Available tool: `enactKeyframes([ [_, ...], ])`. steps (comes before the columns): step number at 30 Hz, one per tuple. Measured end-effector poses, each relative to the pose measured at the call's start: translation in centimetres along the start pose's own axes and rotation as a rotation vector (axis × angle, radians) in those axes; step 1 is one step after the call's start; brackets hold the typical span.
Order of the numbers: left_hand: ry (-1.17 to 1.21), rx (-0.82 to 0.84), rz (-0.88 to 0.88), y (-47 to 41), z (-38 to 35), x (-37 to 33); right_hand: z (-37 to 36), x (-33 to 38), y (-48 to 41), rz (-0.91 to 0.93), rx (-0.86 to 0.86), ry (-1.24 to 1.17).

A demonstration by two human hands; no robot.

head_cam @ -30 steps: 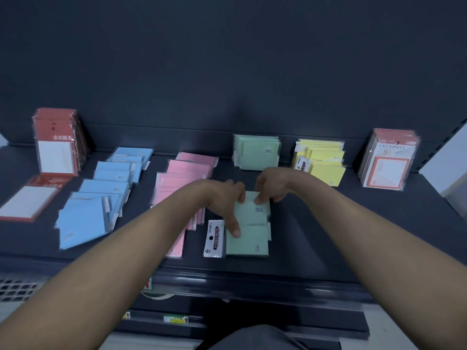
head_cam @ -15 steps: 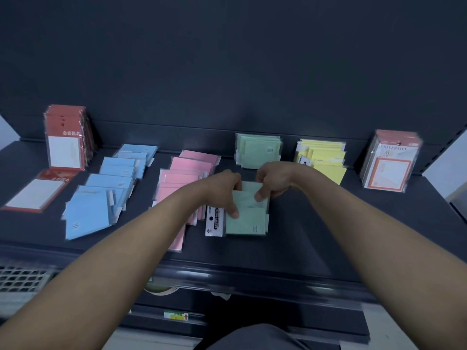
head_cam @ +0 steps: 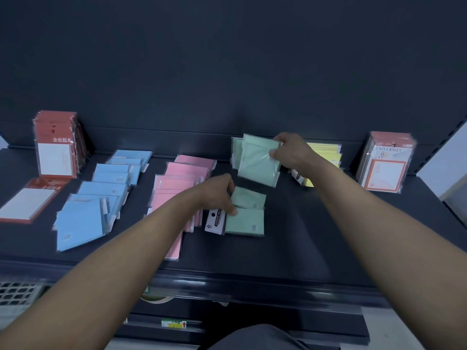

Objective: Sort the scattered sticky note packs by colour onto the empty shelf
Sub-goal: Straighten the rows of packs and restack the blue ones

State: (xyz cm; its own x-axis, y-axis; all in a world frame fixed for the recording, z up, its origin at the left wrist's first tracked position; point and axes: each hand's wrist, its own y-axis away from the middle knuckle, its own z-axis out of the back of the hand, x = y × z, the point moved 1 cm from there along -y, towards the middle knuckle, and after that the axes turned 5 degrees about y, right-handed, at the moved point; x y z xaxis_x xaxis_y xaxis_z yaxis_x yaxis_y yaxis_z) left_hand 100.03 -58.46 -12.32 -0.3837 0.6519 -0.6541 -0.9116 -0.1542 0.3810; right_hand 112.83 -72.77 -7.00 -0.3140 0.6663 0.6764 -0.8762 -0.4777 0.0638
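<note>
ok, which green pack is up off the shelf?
The green pack pinched in the right hand; the rest sit on the shelf, two by the left hand.

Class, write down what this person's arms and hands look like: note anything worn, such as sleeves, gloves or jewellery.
The left forearm and right forearm are bare to the picture's edge; no sleeve shows. The left hand and right hand wear no gloves; no watch, bracelet or ring is visible.
</note>
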Motion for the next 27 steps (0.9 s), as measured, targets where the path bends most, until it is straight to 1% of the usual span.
enactKeyframes([
  [2, -0.058, 0.056, 0.001, 0.0, 0.1, -0.3, 0.3, 0.1, -0.3, 0.017, -0.091, -0.028],
  [4, -0.139, 0.105, -0.009, -0.1, -0.1, -0.5, 0.1, 0.1, -0.5, 0.017, -0.124, -0.035],
  [7, -0.206, 0.136, -0.021, -0.4, -0.1, -0.6, -0.4, -0.4, -0.8, 0.007, -0.12, -0.013],
  [10, -0.217, 0.177, -0.032, -0.6, 0.6, -0.9, -0.7, -0.9, -0.9, 0.001, -0.102, 0.025],
  [15, -0.108, 0.091, -0.097, -1.5, 2.3, -2.1, -0.9, -1.1, -1.2, 0.014, -0.112, 0.065],
  [18, -0.145, 0.054, -0.103, -2.3, 1.9, -2.3, -1.0, -1.3, -1.5, 0.017, -0.112, 0.092],
  [24, -0.208, 0.086, -0.079, -3.0, 0.8, -1.6, -2.1, -2.4, -1.9, 0.029, -0.034, 0.151],
  [27, -0.193, 0.077, -0.076, -3.0, 0.7, -1.5, -2.7, -2.7, -2.0, 0.005, 0.007, 0.107],
])
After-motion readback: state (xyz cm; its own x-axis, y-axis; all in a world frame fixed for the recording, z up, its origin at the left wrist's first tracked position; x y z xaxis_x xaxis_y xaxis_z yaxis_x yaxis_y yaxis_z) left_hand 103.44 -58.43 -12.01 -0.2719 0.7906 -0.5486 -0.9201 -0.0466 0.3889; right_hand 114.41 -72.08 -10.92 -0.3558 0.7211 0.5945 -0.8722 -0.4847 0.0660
